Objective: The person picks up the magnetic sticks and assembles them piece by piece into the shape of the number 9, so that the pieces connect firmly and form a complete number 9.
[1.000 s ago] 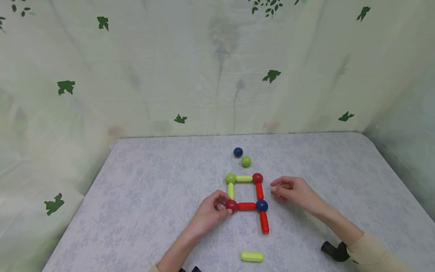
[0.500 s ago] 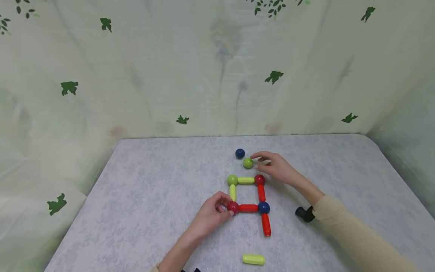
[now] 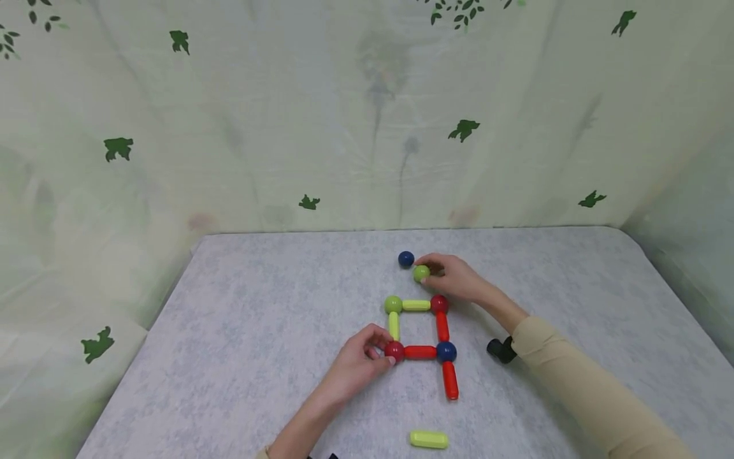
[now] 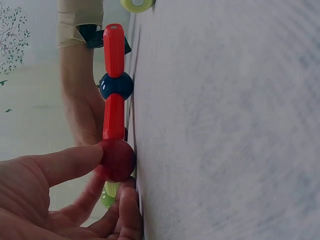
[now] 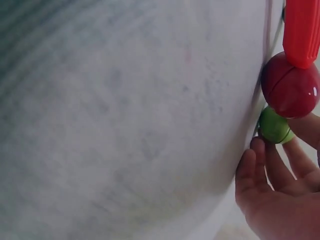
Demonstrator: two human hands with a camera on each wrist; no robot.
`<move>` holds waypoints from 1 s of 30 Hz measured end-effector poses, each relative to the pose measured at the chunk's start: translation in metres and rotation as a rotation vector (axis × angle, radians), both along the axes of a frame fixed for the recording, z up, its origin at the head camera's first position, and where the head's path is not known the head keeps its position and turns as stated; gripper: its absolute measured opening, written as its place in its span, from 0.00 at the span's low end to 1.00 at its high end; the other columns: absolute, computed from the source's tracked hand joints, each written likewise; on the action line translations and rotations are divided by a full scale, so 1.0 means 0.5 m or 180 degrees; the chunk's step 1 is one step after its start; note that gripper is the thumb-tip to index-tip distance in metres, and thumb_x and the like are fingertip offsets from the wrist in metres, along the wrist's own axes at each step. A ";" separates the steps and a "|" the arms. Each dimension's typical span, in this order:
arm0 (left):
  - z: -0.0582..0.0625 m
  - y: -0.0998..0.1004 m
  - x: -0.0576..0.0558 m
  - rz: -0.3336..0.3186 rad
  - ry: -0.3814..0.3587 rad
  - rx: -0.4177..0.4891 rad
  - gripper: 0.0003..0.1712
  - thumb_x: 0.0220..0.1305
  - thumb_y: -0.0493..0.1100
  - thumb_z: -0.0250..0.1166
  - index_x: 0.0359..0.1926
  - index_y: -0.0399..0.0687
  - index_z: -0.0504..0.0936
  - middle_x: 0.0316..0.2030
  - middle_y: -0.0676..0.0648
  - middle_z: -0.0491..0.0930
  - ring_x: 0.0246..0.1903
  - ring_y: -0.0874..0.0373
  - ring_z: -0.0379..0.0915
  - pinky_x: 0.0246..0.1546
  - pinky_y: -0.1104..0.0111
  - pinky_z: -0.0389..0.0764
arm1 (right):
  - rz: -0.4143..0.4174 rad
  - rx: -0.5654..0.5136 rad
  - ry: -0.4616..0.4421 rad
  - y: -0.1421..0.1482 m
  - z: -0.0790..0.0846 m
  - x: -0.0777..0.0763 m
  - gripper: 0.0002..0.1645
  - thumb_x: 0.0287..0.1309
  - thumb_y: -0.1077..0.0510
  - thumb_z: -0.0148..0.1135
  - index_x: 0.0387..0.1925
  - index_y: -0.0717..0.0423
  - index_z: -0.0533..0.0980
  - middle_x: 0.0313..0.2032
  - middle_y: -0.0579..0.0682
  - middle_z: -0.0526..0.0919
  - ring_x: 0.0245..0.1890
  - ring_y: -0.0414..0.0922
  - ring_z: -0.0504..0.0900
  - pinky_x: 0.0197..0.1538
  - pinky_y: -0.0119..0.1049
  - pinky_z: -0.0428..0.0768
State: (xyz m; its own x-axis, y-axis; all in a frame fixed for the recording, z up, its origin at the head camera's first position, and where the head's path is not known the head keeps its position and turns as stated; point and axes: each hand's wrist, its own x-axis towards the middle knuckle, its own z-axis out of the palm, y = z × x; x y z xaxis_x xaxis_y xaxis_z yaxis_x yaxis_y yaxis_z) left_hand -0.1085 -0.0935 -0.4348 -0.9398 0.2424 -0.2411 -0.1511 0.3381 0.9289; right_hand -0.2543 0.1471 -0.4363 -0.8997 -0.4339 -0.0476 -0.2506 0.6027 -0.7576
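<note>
My left hand (image 3: pixel 358 362) grips the red ball (image 3: pixel 394 351) at the near left corner of a square of balls and rods lying on the table. Thumb and fingers curl about that ball in the left wrist view. A red rod (image 3: pixel 420 352) runs from it to a blue ball (image 3: pixel 446 351), from which another red rod (image 3: pixel 450 381) sticks out toward me. Yellow-green rods (image 3: pixel 415 306) and a green ball (image 3: pixel 393 305) form the far left side. Beyond the square, my right hand (image 3: pixel 455 277) pinches a loose green ball (image 3: pixel 421 273) between thumb and fingers.
A loose dark blue ball (image 3: pixel 406 259) lies just left of the right fingertips. Near the front lies a loose yellow-green rod (image 3: pixel 429 439). The far right corner's red ball (image 3: pixel 439 304) sits under the right hand's near side. A printed curtain (image 3: pixel 258 127) hangs behind the table.
My right hand has moved from the square's right side, up and left, to the loose green ball and taken hold of it. The left hand stays at the red ball.
</note>
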 end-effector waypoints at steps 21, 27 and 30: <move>-0.001 0.004 0.002 -0.0030 -0.0018 -0.0031 0.17 0.58 0.35 0.68 0.49 0.48 0.78 0.42 0.47 0.76 0.36 0.52 0.70 0.33 0.65 0.72 | -0.0613 -0.0332 -0.0066 0.096 0.040 0.201 0.22 0.59 0.53 0.69 0.53 0.53 0.75 0.45 0.48 0.80 0.44 0.46 0.80 0.45 0.36 0.81; -0.001 0.004 0.000 -0.0031 0.0076 -0.0067 0.17 0.58 0.34 0.68 0.48 0.47 0.78 0.41 0.48 0.76 0.36 0.53 0.69 0.33 0.66 0.72 | -0.0684 -0.0454 -0.0445 0.106 0.044 0.270 0.23 0.57 0.54 0.71 0.51 0.55 0.74 0.45 0.49 0.80 0.44 0.46 0.79 0.44 0.34 0.81; 0.000 0.003 -0.001 -0.0011 0.0061 -0.0102 0.17 0.58 0.34 0.68 0.48 0.47 0.77 0.41 0.48 0.76 0.36 0.52 0.69 0.33 0.66 0.72 | -0.0665 -0.0484 -0.0618 0.106 0.044 0.303 0.24 0.55 0.55 0.72 0.51 0.56 0.74 0.45 0.49 0.80 0.44 0.46 0.80 0.45 0.35 0.80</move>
State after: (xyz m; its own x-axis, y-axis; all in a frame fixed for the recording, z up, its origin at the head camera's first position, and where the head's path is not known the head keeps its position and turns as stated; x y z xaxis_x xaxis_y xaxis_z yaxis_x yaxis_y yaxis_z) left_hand -0.1088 -0.0920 -0.4348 -0.9434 0.2380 -0.2309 -0.1323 0.3683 0.9202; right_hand -0.1030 0.1999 -0.4144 -0.9505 -0.2561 -0.1758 0.0246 0.5021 -0.8645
